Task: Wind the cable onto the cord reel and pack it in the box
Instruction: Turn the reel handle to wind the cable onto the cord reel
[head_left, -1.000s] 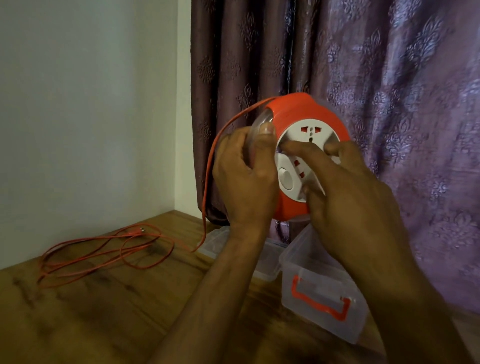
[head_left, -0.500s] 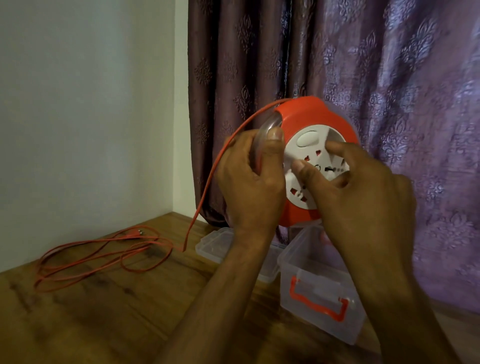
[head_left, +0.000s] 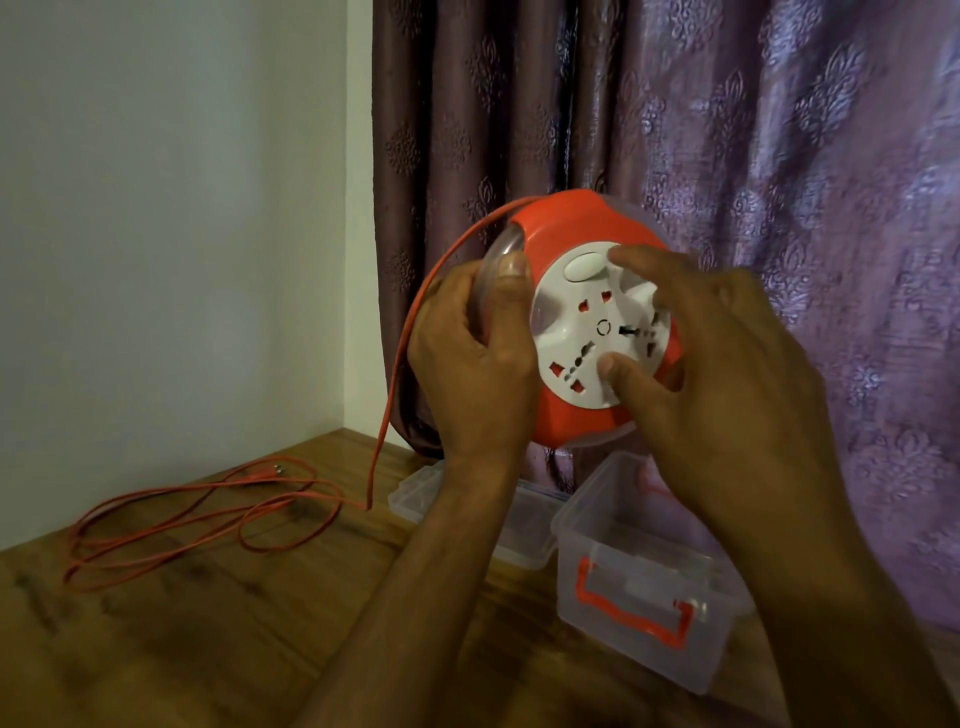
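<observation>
Meanwhile the white socket face (head_left: 602, 332) of the cord reel (head_left: 582, 228) has turned: a second ago its oval switch sat low on the left of the face, half a second ago it was at the top, and now it shows at the upper left with the sockets swung round beneath it. The loose cable (head_left: 208, 514) on the desk (head_left: 208, 649) at lower left has also drawn in, its loops lying tighter and the strand rising to the reel hanging steeper. I read that as winding in progress, with a good stretch of cable still to take up before any packing can begin.

Left to right by count: one orange cable, its plug end lying at the far side of the loops; one lid (head_left: 415, 499) flat on the desk at centre, largely behind the forearm; one left hand (head_left: 467, 364), curled round the reel's clear rim with the thumb on the front edge, steadying it; one cord reel held in the air at centre frame, in front of the curtain (head_left: 779, 156); one right hand (head_left: 727, 353), fingers and thumb spread and pressed on the socket face to turn it; one clear box (head_left: 649, 639) with an orange handle at lower right, open and holding nothing I can make out.
</observation>
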